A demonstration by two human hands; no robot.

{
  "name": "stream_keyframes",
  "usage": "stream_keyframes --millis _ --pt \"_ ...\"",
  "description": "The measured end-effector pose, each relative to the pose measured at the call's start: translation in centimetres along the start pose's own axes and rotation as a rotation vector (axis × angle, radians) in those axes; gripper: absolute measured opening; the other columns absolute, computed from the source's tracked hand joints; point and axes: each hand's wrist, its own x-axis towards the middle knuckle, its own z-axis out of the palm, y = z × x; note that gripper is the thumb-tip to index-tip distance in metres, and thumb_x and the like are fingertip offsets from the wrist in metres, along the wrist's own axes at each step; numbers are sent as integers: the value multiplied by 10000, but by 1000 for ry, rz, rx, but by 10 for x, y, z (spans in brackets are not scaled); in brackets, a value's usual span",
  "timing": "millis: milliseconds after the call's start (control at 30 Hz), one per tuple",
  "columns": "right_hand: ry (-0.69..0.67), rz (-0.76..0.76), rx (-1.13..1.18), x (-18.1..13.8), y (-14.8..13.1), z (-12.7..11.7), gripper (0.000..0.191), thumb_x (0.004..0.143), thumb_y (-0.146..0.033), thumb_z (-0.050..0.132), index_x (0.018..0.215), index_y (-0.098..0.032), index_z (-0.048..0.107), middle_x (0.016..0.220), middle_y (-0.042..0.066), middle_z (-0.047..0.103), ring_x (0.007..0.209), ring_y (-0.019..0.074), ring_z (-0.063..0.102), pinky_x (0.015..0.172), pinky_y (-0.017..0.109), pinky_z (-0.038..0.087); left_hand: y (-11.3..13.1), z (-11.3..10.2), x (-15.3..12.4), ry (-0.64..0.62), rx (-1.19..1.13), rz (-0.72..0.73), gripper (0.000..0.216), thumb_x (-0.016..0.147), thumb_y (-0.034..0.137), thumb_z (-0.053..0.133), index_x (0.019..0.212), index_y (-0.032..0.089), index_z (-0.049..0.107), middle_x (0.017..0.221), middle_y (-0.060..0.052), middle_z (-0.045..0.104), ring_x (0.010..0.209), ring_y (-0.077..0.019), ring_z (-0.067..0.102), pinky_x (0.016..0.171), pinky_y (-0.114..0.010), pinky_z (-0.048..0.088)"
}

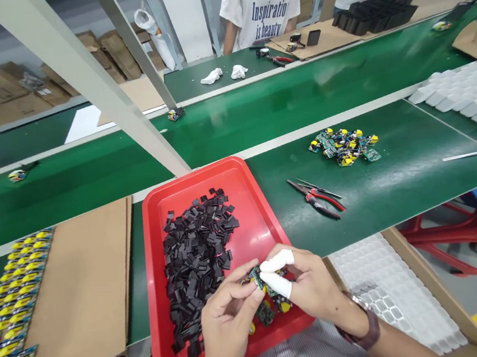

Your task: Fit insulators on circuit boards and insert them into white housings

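Observation:
A small green circuit board (pixel 257 278) is pinched between my two hands above the lower right part of a red tray (pixel 262 230). My left hand (pixel 231 312) grips its left side with thumb and fingertips. White finger covers sit on the thumb and index finger of my right hand (pixel 307 280), which closes on the board's right side. Beneath my hands, more circuit boards (pixel 265 313) with yellow parts lie in the tray, partly hidden. A heap of small black plastic pieces (pixel 199 253) fills the tray's left side.
Red-handled pliers (pixel 322 200) and a thin tool lie right of the tray, before a pile of boards (pixel 345 145). Rows of boards (pixel 14 298) sit on cardboard (pixel 81 279) at left. Beyond runs a green conveyor belt (pixel 231 118); a person (pixel 263 7) stands across it.

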Motion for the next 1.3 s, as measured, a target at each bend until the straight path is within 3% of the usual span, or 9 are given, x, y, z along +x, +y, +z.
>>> stream_keyframes --millis 333,467,567,633,733,833,967,1133,1300 --pt "-4 139 -10 1 2 1 76 833 -165 761 878 -217 793 765 2 699 676 135 657 639 234 550 -7 3 -3 10 145 86 52 873 193 770 833 211 797 1205 -108 786 1045 -263 784 900 -348 662" --pt "-79 163 141 0 10 -2 176 871 -272 777 1042 -264 819 919 34 742 805 163 706 740 278 604 -4 4 -1 55 169 113 118 902 174 737 1000 222 782 1186 -84 791 1047 -241 783 871 -320 672" --pt "-23 289 273 -4 15 -3 234 860 -334 805 1088 -279 809 938 33 771 813 177 742 785 315 641 -5 4 -2 86 343 274 434 892 119 743 1299 260 682 1221 -69 767 1010 -206 781 892 -319 668" --pt "-1 313 327 -8 17 -3 202 860 -322 812 1056 -274 816 944 36 778 815 175 751 798 312 647 -5 3 -2 93 502 451 499 873 64 746 1326 258 668 1208 -65 752 1046 -205 755 955 -341 642" --pt "-69 308 413 -15 16 -2 321 835 -260 838 1151 -286 790 1075 48 759 918 183 757 858 309 640 -3 4 -3 91 633 617 457 874 7 713 1279 217 691 1192 -76 724 1114 -215 706 1020 -368 600" --pt "-79 309 418 -18 15 0 433 793 -224 875 1206 -295 764 1086 42 734 928 179 749 899 327 633 0 5 -5 70 668 626 482 891 -13 673 1324 198 655 1233 -90 697 1141 -220 688 1028 -372 591" --pt "-53 291 344 -18 15 4 380 772 -249 896 1133 -296 788 1064 37 730 915 189 736 907 364 634 -2 5 -9 41 666 650 529 888 -46 651 1359 194 626 1241 -96 682 1175 -234 666 1034 -395 588" --pt "-102 204 201 -15 11 7 174 870 -243 809 1032 -305 820 998 34 729 909 172 715 840 298 618 -8 2 -10 64 677 685 550 879 -68 653 1377 159 603 1227 -123 663 1173 -245 654 1008 -419 600" --pt "-104 145 245 -16 4 12 247 894 -206 779 1105 -334 790 1054 31 703 941 163 705 846 287 593 -6 1 -11 79 680 732 582 865 -76 664 1396 149 586 1229 -137 650 1183 -264 640 995 -439 602"
